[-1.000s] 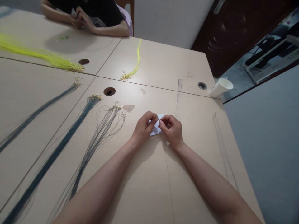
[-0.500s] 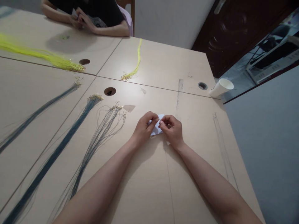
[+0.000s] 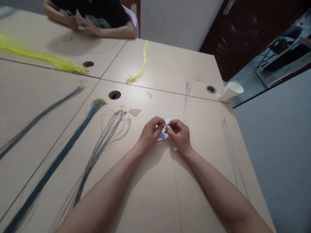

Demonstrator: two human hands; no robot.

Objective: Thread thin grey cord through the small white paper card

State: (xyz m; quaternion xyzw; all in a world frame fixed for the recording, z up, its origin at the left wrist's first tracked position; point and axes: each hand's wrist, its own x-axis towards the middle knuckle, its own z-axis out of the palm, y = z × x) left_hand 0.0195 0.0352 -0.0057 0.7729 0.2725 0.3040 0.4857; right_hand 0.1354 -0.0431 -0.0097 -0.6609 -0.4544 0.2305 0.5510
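Observation:
A small white card (image 3: 162, 136) lies on the beige table (image 3: 155, 194) between my two hands. My left hand (image 3: 150, 132) pinches its left edge with fingertips closed. My right hand (image 3: 179, 133) pinches at the card's top right, where a thin dark cord (image 3: 175, 181) runs from my fingers toward the near table edge. Most of the card is hidden by my fingers.
Bundles of dark blue cords (image 3: 97, 145) with gold clasps lie on the left, yellow cords (image 3: 139, 69) farther back. A clear ruler (image 3: 186, 97) and a tipped white paper cup (image 3: 229, 91) sit at the right. Another person (image 3: 92, 19) works at the far table edge.
My hands and the card have barely shifted. The other person's hands at the far edge have moved apart slightly.

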